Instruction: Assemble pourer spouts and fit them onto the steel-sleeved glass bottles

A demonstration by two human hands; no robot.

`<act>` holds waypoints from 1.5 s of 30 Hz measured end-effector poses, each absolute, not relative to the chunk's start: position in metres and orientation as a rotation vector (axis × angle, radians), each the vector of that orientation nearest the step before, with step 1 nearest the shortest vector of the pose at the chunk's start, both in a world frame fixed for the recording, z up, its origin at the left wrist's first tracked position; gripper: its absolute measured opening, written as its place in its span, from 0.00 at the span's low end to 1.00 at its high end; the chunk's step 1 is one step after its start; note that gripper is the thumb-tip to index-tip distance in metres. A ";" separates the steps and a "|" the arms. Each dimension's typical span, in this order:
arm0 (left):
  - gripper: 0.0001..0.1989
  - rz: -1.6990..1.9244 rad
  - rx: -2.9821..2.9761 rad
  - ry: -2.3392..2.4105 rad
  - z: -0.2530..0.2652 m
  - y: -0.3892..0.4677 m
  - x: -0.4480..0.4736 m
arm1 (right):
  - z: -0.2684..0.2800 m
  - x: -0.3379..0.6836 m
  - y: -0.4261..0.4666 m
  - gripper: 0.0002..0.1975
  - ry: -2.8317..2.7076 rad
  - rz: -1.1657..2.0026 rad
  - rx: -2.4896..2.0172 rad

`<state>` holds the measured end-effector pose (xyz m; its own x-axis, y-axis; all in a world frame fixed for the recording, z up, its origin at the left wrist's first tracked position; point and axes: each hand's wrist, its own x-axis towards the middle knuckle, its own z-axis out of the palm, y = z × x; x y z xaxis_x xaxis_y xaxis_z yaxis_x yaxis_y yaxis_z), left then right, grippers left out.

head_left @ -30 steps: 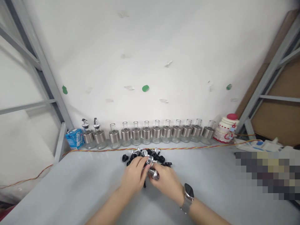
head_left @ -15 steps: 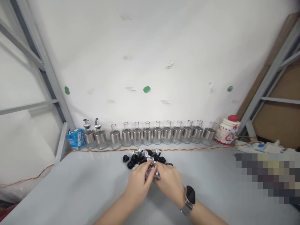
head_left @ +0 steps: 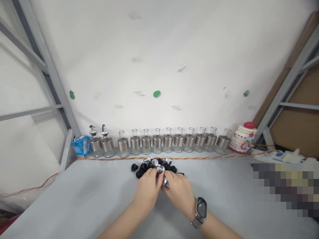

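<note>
In the middle of the table, my left hand [head_left: 148,188] and my right hand [head_left: 179,190] meet with fingers pinched. Between their fingertips are silver pourer parts [head_left: 160,169], partly covered by the fingers; how they fit together is hidden. Just beyond lies a pile of black stoppers [head_left: 140,174] and silver pourer pieces [head_left: 168,160], some of it behind my hands. A watch [head_left: 201,207] is on my right wrist.
Along the wall stands a row of several glass bottles with steel bands [head_left: 157,142]. Two bottles at the left carry pourers [head_left: 104,131]. A blue carton [head_left: 81,146] and a white jar with a red top [head_left: 242,139] flank the row. A twisted cord [head_left: 199,158] crosses the table.
My fingers have shifted slightly around the silver parts, and a silver ring-like piece shows more clearly between them. The bottles and pile stay put.
</note>
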<state>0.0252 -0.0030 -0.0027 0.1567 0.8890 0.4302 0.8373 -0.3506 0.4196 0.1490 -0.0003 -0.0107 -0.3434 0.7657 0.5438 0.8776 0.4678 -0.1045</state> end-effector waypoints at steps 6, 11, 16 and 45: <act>0.12 0.996 2.741 1.885 -0.016 -0.003 0.034 | -0.005 0.152 0.002 0.04 -2.174 -0.074 -1.639; 0.13 0.930 2.608 1.986 -0.010 -0.004 0.034 | -0.002 0.151 0.002 0.03 -2.168 -0.129 -1.617; 0.22 0.724 2.297 1.945 0.001 -0.007 0.032 | -0.005 0.147 -0.002 0.04 -2.180 -0.346 -1.468; 0.17 0.738 2.661 1.926 -0.010 0.001 0.030 | -0.004 0.144 -0.004 0.05 -2.221 -0.275 -1.570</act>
<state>0.0300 0.0011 -0.0105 0.2590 0.8438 0.4700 0.9418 -0.3286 0.0709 0.1440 -0.0040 -0.0037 -0.2857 0.8550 0.4329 0.9347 0.3482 -0.0710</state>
